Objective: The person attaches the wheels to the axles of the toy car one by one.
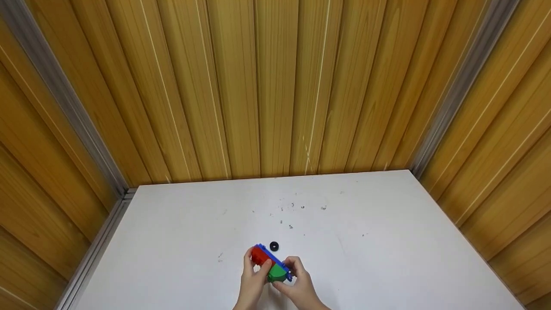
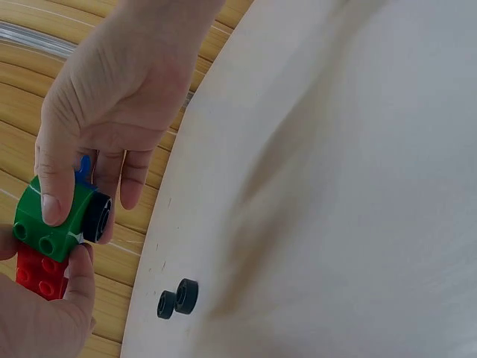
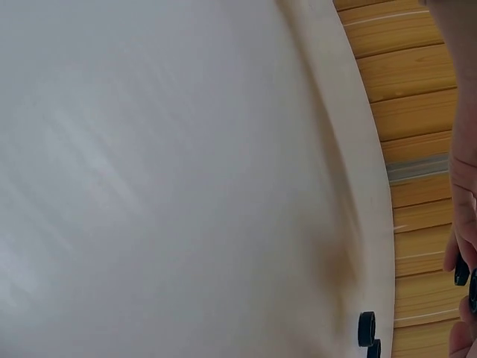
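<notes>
Both hands hold a toy car of building blocks, with a red block (image 1: 261, 255), a green block (image 1: 277, 273) and a long blue base (image 1: 272, 257). My left hand (image 1: 253, 282) grips the red end, its thumb close to where red meets green. At the green end, my right hand (image 1: 302, 285) pinches the car between thumb and fingers. The left wrist view shows a black wheel (image 2: 97, 217) on the car's side, beside the right hand's fingers. In the right wrist view the hands are mostly cut off by the right edge.
Just beyond the car, a black wheel (image 1: 274, 246) lies on the white table (image 1: 181, 241). The left wrist view shows two black wheels (image 2: 187, 296) close together there. Small dark marks dot the tabletop. Wood-patterned walls (image 1: 275, 86) enclose the back and sides.
</notes>
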`<action>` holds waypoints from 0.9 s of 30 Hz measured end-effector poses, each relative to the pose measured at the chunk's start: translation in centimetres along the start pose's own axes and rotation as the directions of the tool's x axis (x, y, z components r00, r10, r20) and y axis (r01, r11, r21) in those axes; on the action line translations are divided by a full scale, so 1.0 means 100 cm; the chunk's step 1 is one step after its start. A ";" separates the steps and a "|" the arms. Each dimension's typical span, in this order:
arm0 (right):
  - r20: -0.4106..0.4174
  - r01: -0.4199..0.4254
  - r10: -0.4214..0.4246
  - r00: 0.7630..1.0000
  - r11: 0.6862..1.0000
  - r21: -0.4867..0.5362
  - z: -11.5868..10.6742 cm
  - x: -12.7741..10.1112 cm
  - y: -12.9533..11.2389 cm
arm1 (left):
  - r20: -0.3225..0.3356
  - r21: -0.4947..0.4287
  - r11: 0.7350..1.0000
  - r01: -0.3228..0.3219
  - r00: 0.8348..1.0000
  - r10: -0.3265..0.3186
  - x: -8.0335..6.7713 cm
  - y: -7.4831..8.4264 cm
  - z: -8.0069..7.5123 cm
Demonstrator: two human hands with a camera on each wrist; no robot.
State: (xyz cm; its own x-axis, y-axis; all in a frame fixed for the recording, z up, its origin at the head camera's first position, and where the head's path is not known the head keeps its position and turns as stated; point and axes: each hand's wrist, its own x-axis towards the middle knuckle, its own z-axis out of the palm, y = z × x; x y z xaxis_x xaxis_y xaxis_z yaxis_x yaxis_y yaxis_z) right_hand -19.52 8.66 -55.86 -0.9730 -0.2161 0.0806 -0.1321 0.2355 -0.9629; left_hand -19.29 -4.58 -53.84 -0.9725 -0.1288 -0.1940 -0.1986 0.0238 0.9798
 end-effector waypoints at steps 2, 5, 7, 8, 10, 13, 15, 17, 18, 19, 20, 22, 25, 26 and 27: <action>0.003 0.009 -0.009 1.000 1.000 -0.004 0.000 0.000 0.001 | -0.001 -0.009 1.000 0.003 1.000 -0.003 0.000 0.001 0.000; 0.012 0.020 -0.019 1.000 1.000 -0.010 -0.001 0.000 0.002 | 0.005 -0.021 1.000 0.014 1.000 -0.014 -0.001 0.001 0.000; 0.023 0.023 -0.023 0.999 1.000 -0.010 -0.001 0.000 0.002 | 0.011 -0.030 0.999 0.019 1.000 -0.019 0.000 0.000 0.000; 0.027 0.024 -0.023 0.999 1.000 -0.008 -0.001 -0.001 -0.001 | 0.014 -0.035 0.999 0.021 1.000 -0.021 0.000 0.000 -0.001; 0.034 0.022 -0.022 0.999 1.000 -0.011 -0.002 -0.001 -0.002 | 0.015 -0.039 0.999 0.027 1.000 -0.026 0.000 -0.001 -0.001; 0.045 0.035 -0.035 0.998 0.999 -0.016 -0.002 -0.001 -0.003 | 0.019 -0.028 0.999 0.034 0.999 -0.033 0.002 -0.002 -0.001; 0.052 0.039 -0.038 0.998 0.999 -0.023 -0.002 0.000 0.001 | 0.021 -0.017 0.999 0.041 0.999 -0.041 0.003 -0.002 -0.002; 0.064 0.037 -0.036 0.997 0.999 -0.021 -0.003 0.000 0.002 | 0.020 -0.005 0.999 0.050 0.999 -0.050 0.003 -0.002 -0.002; 0.071 0.028 -0.027 0.997 0.999 -0.020 -0.003 0.000 0.002 | 0.019 -0.003 0.999 0.052 0.998 -0.052 0.003 -0.003 -0.003; 0.078 0.022 -0.021 0.997 1.000 -0.018 -0.003 0.000 0.003 | 0.016 0.006 0.998 0.057 0.998 -0.057 0.003 -0.003 -0.003; 0.084 0.016 -0.014 0.996 1.000 -0.018 -0.003 0.000 0.003 | 0.012 0.012 0.998 0.061 0.998 -0.061 0.004 -0.003 -0.004; 0.095 0.003 -0.001 0.996 1.000 -0.018 -0.003 0.000 0.003 | 0.010 0.021 0.998 0.064 0.998 -0.064 0.004 -0.004 -0.004; 0.110 -0.002 0.004 0.994 1.000 -0.018 -0.003 0.000 0.003 | 0.021 0.028 0.998 0.059 0.998 -0.059 0.003 -0.005 -0.006; 0.118 0.000 0.002 0.993 1.000 -0.020 -0.003 0.000 0.003 | 0.025 0.029 0.998 0.053 0.998 -0.054 0.002 -0.005 -0.007; 0.129 0.004 -0.002 0.992 1.000 -0.018 -0.004 0.000 0.004 | 0.027 0.031 0.998 0.050 0.998 -0.050 0.002 -0.005 -0.008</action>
State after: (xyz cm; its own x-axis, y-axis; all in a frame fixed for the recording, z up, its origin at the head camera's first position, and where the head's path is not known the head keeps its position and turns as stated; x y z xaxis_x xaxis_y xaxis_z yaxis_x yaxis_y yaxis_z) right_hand -19.66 9.09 -56.10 -0.9404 -0.3365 0.0484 -0.1394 0.2518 -0.9577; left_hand -19.28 -5.42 -54.32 -0.9642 -0.1029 -0.2445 -0.2503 0.0476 0.9670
